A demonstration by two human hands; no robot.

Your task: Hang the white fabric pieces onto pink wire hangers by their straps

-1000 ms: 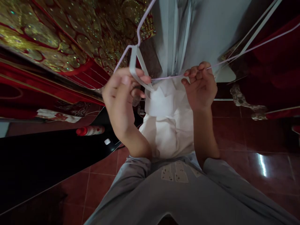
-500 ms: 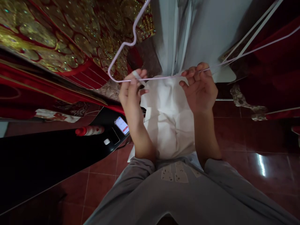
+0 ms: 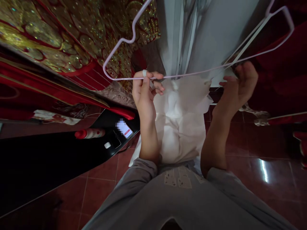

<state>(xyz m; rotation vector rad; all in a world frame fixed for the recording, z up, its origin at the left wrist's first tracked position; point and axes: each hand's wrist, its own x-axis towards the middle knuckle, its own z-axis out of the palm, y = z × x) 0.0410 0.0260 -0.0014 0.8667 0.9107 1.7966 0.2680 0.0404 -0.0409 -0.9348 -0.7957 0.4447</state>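
A pale lilac clothes hanger (image 3: 199, 72) stretches across the upper middle. My left hand (image 3: 147, 91) is closed around its lower bar near the left corner, with a white band on one finger. Off to the right, my right hand (image 3: 242, 81) is just below the bar, its fingers bent and apart, slightly blurred; I see nothing held in it. Narrow white straps (image 3: 249, 40) run up over the hanger's right side close to that hand. Cream-white cloth (image 3: 178, 118) spreads below the bar, between my forearms; where it joins the straps is unclear.
Red garments with gold sequins (image 3: 79, 35) hang at the left, and dark red cloth (image 3: 285, 70) at the right. A black table (image 3: 48, 159) carries a lit phone (image 3: 125, 129), a dark phone, a white case (image 3: 107, 145) and a red-capped bottle (image 3: 90, 133). Red floor tiles lie below.
My right hand has left the bar and moved right, towards the straps. My left hand has shifted slightly right along the bar. More of the hanger's right end shows.
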